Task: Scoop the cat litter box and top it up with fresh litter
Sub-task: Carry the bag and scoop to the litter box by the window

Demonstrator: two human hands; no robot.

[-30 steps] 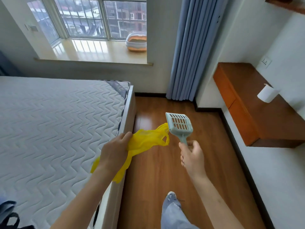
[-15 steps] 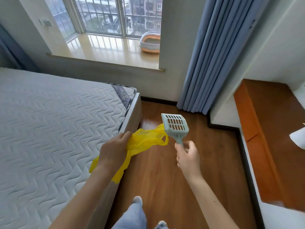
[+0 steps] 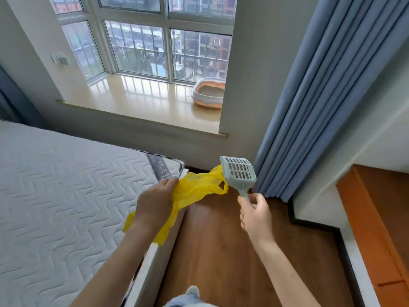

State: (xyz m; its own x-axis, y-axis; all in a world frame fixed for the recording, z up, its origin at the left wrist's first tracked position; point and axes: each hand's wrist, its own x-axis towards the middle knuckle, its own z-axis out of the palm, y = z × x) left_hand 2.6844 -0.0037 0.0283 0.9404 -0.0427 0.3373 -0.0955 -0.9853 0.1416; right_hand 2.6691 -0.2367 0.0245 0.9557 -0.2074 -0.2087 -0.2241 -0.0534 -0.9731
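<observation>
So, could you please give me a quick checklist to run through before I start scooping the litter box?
1. Scoop gripped by right hand: ok.
2. Yellow bag held in left hand: ok.
3. Bag opened to take waste: not ok, bunched.
4. Litter box within reach: not ok, far off on the windowsill.
5. Floor path ahead free: ok.
6. Fresh litter at hand: cannot tell, none in view.
</observation>
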